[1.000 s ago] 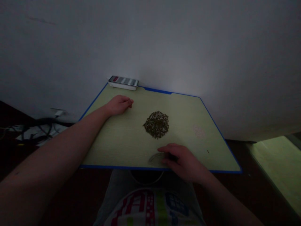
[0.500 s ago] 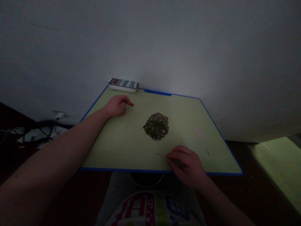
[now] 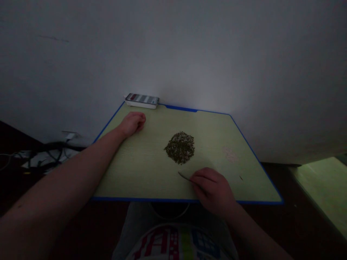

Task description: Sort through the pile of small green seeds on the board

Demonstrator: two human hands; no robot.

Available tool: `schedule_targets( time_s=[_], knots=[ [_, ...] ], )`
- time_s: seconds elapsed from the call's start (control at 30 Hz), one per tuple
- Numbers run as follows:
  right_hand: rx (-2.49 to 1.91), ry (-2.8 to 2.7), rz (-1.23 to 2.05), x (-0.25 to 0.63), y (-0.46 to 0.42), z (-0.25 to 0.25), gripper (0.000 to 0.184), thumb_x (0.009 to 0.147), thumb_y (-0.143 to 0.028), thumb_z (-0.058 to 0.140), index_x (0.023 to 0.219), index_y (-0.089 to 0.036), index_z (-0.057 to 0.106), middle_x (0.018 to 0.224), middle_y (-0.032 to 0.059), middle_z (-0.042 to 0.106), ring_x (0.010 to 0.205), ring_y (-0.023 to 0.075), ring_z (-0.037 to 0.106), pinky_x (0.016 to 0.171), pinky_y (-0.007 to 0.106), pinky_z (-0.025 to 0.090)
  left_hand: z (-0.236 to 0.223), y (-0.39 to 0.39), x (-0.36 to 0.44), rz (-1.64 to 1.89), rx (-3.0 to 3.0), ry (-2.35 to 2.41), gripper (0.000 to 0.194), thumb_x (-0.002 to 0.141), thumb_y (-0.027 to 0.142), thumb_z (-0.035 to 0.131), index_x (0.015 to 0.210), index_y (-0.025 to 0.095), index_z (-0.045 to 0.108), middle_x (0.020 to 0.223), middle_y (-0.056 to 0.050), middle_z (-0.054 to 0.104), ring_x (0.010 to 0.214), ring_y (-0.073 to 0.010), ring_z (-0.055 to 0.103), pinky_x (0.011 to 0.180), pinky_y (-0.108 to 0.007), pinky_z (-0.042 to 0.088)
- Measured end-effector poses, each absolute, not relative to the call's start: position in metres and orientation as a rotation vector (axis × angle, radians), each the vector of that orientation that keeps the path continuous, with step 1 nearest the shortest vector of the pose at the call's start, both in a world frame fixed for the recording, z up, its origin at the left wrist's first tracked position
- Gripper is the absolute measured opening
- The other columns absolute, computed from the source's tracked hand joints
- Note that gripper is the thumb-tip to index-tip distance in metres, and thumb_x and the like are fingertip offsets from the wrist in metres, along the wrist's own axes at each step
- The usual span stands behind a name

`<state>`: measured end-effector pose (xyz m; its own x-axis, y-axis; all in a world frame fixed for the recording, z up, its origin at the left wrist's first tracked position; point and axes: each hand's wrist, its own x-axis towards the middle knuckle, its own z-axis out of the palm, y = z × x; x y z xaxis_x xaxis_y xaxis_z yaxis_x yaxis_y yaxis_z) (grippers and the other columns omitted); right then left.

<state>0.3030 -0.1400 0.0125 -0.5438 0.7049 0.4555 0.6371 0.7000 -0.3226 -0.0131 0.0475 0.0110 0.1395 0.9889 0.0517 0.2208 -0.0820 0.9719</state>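
My right hand (image 3: 213,187) is near the front edge of the pale board, its fingers closed round what look like thin, curved tweezers (image 3: 184,176). Their fine tip points left, just short of a round heap of small dark greenish grains (image 3: 180,148) with pale bits mixed in. The tip is apart from the heap. My left hand (image 3: 133,123) rests on the board's far left part in a loose fist, with nothing seen in it.
The board (image 3: 151,173) has a blue rim. A phone (image 3: 142,98) lies on a white box at the far left corner. Small pale grains (image 3: 230,154) are scattered at the right, with a dark sliver (image 3: 241,177) nearer. A wall (image 3: 189,54) stands behind; cables (image 3: 54,148) lie at the left.
The fingers of my left hand have curled in from a pointing shape to a fist. In my right hand the tweezers have turned slightly, with the tip a little farther up.
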Motion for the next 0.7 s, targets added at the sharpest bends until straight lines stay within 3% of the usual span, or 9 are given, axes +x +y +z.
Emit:
schedule_targets(
  time_s=[0.17, 0.4, 0.7],
  knots=[
    [-0.982, -2.414, 0.073, 0.302, -0.139, 0.007, 0.019, 0.084, -0.014, 0.053, 0.094, -0.018, 0.069, 0.088, 0.0073, 0.072, 0.077, 0.0189, 0.061, 0.071, 0.034, 0.052, 0.005, 0.054, -0.017, 1.156, 1.386, 1.056, 0.023, 0.062, 0.025, 0.051, 0.051, 0.020, 0.031, 0.051, 0.004, 0.025, 0.042, -0.0069, 0.026, 0.040, -0.023, 0.018],
    [-1.053, -2.473, -0.115, 0.289, -0.146, 0.003, 0.019, 0.085, -0.013, 0.054, 0.097, -0.016, 0.070, 0.090, 0.0080, 0.072, 0.078, 0.0208, 0.061, 0.071, 0.034, 0.051, 0.013, 0.050, -0.013, 1.175, 1.264, 1.094, 0.025, 0.067, 0.022, 0.045, 0.054, 0.021, 0.023, 0.052, 0.004, 0.022, 0.043, -0.0073, 0.021, 0.040, -0.024, 0.018],
    [-1.151, -2.468, -0.236, 0.281, -0.149, 0.000, 0.017, 0.083, -0.013, 0.059, 0.095, -0.015, 0.070, 0.087, 0.0070, 0.072, 0.077, 0.0215, 0.062, 0.071, 0.034, 0.051, 0.010, 0.052, -0.014, 1.206, 1.165, 1.004, 0.027, 0.069, 0.018, 0.048, 0.051, 0.019, 0.028, 0.049, 0.004, 0.025, 0.040, -0.0060, 0.024, 0.038, -0.022, 0.018]
  ],
)
